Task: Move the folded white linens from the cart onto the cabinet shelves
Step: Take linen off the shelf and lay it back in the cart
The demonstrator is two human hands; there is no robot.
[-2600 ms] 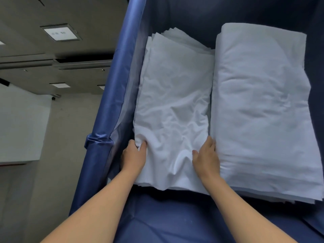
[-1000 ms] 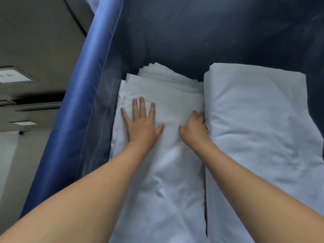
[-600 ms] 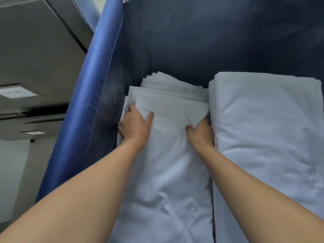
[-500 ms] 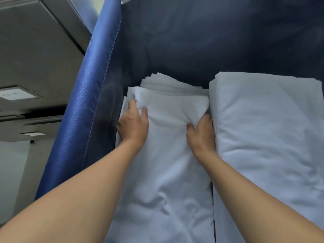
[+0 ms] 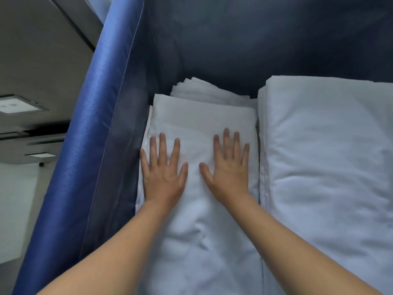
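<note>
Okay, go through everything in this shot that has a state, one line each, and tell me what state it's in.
Left hand: open, fingers spread, flat on the left stack.
Right hand: open, fingers spread, flat on the left stack.
Left stack: folded, in the cart, top layer wrinkled near the arms, not lifted.
Right stack: folded, in the cart, untouched, beside the left stack.
Cart: blue fabric liner, holding both stacks.
</note>
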